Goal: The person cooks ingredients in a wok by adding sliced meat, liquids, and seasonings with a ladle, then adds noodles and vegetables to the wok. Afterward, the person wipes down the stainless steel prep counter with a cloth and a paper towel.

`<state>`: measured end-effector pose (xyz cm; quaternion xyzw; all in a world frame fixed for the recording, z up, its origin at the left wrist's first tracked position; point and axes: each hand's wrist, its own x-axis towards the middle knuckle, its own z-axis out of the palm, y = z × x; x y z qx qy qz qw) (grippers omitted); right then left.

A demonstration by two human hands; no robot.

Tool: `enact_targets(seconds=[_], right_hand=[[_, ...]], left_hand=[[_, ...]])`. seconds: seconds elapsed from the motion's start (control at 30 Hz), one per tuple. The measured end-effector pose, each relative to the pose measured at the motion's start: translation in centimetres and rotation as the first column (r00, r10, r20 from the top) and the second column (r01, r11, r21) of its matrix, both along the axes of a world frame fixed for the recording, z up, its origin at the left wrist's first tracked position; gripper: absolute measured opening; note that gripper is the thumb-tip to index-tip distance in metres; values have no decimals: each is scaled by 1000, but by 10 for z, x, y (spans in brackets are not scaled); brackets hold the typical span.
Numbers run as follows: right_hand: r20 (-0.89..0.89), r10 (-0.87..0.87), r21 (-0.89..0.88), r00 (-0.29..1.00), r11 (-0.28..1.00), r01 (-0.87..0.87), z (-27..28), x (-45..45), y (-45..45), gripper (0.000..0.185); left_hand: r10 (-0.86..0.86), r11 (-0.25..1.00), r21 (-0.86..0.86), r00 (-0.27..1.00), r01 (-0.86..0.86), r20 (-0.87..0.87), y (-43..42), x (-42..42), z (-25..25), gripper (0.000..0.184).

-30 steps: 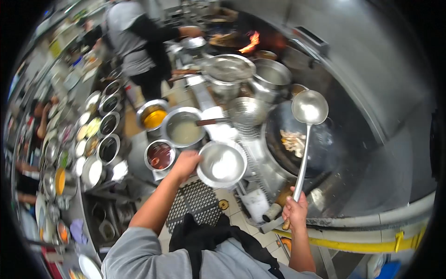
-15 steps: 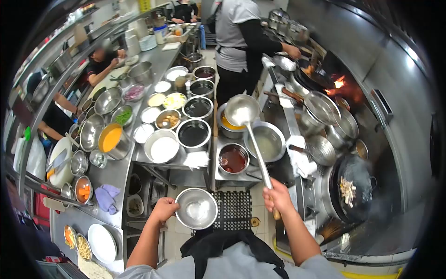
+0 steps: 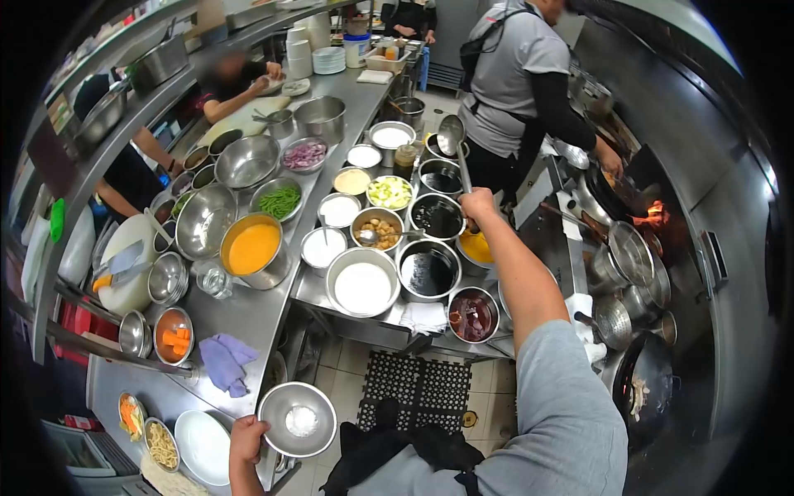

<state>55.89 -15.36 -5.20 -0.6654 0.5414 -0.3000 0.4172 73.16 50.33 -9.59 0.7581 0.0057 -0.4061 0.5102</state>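
Observation:
My left hand (image 3: 246, 438) grips the rim of a steel mixing bowl (image 3: 279, 440) low at the front, beside the counter edge. A small white patch shows in its bottom; I cannot tell whether it is food or glare. My right hand (image 3: 478, 207) is stretched forward, closed round the handle of a long steel ladle (image 3: 452, 135). The ladle's head is over the far end of the sauce containers. Below and near that hand are pots of dark sauce (image 3: 438, 217), a pot of yellow liquid (image 3: 476, 247) and a bowl of chopped pale green vegetable (image 3: 389, 192).
A co-worker (image 3: 517, 91) stands ahead right at the stove, near a flame. A wok (image 3: 649, 364) with pale food sits at right. The left counter carries a pot of orange liquid (image 3: 252, 248), green beans (image 3: 279, 200), a purple cloth (image 3: 225, 362) and a knife (image 3: 122, 260).
My right hand has reached forward with the ladle, away from the stove side toward the sauce containers. My left hand and the bowl have shifted left and lower. The view has turned right.

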Motion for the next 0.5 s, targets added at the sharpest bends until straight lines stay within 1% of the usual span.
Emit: enact_targets(seconds=[0.07, 0.13, 0.2, 0.27, 0.3, 0.33, 0.37, 0.4, 0.43, 0.47, 0.5], right_hand=[[-76, -12, 78, 997, 997, 18, -4, 6, -7, 16], [-73, -20, 69, 997, 997, 25, -5, 11, -5, 19], [-8, -61, 180, 998, 982, 61, -6, 13, -3, 21], [110, -94, 251, 989, 966, 64, -8, 16, -6, 22], [105, -122, 276, 987, 957, 88, -17, 17, -17, 23], [216, -165, 380, 962, 922, 73, -17, 12, -26, 21], [264, -101, 412, 959, 911, -18, -18, 15, -31, 18], [281, -113, 455, 953, 890, -28, 53, 5, 43, 20], [423, -64, 549, 904, 812, -199, 34, -13, 7, 25], [735, -75, 554, 674, 639, -533, 20, -23, -19, 27], [770, -143, 566, 622, 602, -563, 24, -31, -18, 22]], left_hand=[[46, 999, -10, 999, -46, -28, 11, 4, -3, 12], [85, 996, -35, 994, -88, -66, 20, 7, -4, 9], [102, 994, -26, 993, -104, -64, 22, 9, 2, 9], [126, 992, -16, 990, -127, -59, 16, 9, 12, 9], [131, 991, 12, 990, -131, -45, 10, 10, 19, 9], [136, 990, 40, 990, -135, -31, 12, 11, 23, 9], [110, 991, 73, 994, -111, 17, 34, 15, 7, 8], [73, 991, 111, 997, -76, 39, 34, 17, 23, 7], [130, 991, -41, 991, -129, 18, 27, 22, 23, 8], [147, 989, 15, 989, -147, 24, 44, 37, 10, 11], [233, 970, -66, 972, -233, 2, 30, 38, 36, 13]])
